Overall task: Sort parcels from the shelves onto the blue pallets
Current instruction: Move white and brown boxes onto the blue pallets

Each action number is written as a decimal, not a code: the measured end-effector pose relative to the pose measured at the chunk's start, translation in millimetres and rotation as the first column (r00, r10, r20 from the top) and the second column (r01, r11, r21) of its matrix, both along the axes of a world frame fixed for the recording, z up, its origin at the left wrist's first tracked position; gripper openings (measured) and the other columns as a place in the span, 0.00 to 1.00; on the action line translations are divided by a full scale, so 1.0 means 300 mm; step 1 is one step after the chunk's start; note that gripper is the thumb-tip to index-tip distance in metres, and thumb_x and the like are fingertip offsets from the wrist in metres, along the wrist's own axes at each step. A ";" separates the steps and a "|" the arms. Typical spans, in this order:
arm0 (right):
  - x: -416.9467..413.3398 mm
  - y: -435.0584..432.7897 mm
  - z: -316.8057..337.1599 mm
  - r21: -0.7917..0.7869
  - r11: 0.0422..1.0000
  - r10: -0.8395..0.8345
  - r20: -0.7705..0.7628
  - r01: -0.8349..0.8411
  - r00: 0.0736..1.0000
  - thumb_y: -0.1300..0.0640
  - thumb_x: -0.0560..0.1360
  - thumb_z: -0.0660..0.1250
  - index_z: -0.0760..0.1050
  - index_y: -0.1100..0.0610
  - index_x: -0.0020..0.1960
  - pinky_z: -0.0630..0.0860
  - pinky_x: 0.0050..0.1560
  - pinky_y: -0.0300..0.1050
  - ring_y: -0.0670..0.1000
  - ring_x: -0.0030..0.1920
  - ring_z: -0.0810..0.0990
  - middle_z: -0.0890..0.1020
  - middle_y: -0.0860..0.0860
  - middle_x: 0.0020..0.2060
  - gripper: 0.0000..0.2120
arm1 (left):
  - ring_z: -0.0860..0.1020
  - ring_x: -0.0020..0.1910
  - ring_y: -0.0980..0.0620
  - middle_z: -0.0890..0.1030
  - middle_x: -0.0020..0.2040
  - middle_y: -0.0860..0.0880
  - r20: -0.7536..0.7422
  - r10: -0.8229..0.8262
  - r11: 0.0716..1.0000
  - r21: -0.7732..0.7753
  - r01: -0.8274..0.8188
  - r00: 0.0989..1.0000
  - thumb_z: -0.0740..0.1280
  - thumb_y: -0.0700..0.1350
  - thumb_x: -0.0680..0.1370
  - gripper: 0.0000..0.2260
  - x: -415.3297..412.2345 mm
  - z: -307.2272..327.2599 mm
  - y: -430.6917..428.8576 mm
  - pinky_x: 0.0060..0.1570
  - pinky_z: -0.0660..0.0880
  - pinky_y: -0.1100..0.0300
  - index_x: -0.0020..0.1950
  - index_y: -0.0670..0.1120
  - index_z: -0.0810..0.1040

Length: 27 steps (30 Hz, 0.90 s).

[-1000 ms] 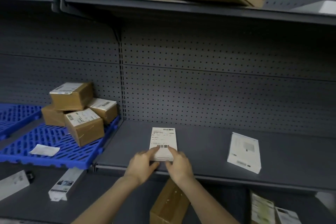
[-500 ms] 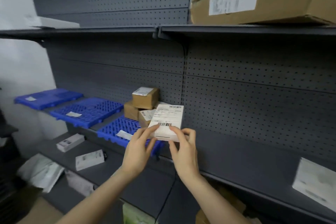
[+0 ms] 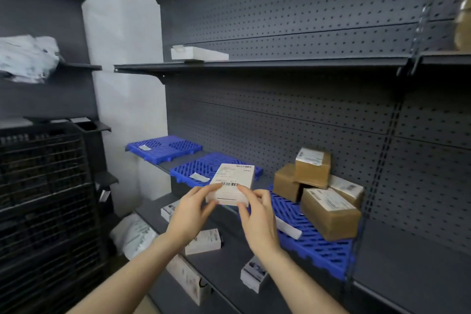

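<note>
Pinched only by the fingertips of the left hand (image 3: 190, 214) and right hand (image 3: 257, 216), the white labelled parcel (image 3: 233, 183) could slip before reaching the middle blue pallet (image 3: 188, 171).

The far blue pallet (image 3: 163, 146) and the middle blue pallet (image 3: 188, 166) lie almost bare, each carrying one flat paper slip (image 3: 199, 177), so the way in over their front edges is open. The white parcel (image 3: 234, 181), pinched by the left hand (image 3: 188, 214) and right hand (image 3: 257, 219), hangs before the middle one's right end. On the near blue pallet (image 3: 305, 250), stacked brown boxes (image 3: 313, 176) fill the back and right, leaving its front left strip free apart from a flat white label (image 3: 286, 227). The upper shelf (image 3: 254, 67) caps the room above, and a black wire rack (image 3: 46, 186) closes the left.
</note>
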State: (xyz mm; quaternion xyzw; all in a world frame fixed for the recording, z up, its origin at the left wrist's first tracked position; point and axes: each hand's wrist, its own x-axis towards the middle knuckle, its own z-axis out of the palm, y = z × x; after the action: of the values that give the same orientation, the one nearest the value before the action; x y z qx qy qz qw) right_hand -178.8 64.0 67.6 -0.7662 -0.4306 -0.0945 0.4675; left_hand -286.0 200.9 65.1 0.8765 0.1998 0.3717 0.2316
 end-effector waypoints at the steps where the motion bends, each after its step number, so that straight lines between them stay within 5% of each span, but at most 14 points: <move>1: 0.010 0.050 0.003 -0.019 1.000 -0.013 -0.011 0.013 1.000 0.56 0.79 0.61 0.71 0.45 0.67 0.73 0.52 0.45 0.48 0.49 0.73 0.66 0.47 0.53 0.18 | 0.76 0.42 0.58 0.77 0.51 0.55 -0.006 -0.007 1.000 -0.004 0.007 1.000 0.66 0.47 0.78 0.16 0.012 0.001 0.054 0.48 0.73 0.62 0.65 0.59 0.74; 15: 0.369 0.527 -0.083 -0.129 0.979 -0.171 -0.079 0.160 0.982 0.59 0.79 0.62 0.72 0.51 0.67 0.67 0.52 0.33 0.44 0.47 0.69 0.66 0.47 0.55 0.17 | 0.77 0.49 0.56 0.79 0.55 0.54 -0.141 -0.148 0.989 -0.042 0.144 0.979 0.66 0.50 0.77 0.15 0.449 -0.104 0.598 0.51 0.77 0.54 0.63 0.60 0.72; 23: 0.581 0.700 -0.168 -0.297 0.925 -0.278 -0.101 0.238 0.955 0.58 0.78 0.64 0.72 0.52 0.67 0.73 0.58 0.39 0.48 0.53 0.76 0.66 0.48 0.59 0.18 | 0.74 0.58 0.48 0.78 0.56 0.48 -0.495 -0.189 0.970 0.041 0.240 0.848 0.63 0.52 0.79 0.18 0.714 -0.133 0.807 0.54 0.74 0.53 0.68 0.55 0.68; 27: 0.604 0.751 -0.193 -0.441 0.869 -0.296 -0.105 0.222 0.949 0.56 0.78 0.63 0.64 0.50 0.73 0.74 0.57 0.42 0.50 0.55 0.76 0.64 0.50 0.64 0.24 | 0.67 0.67 0.45 0.74 0.64 0.46 -0.593 -0.191 0.951 0.084 0.297 0.782 0.62 0.55 0.78 0.24 0.751 -0.137 0.872 0.63 0.68 0.51 0.74 0.54 0.63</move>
State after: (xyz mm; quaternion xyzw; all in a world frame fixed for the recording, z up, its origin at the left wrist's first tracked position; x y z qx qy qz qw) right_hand 2.4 289.3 9.8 -0.9054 -0.2925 0.0047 0.3077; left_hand -60.8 462.5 23.9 0.9827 0.1121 0.0704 0.1292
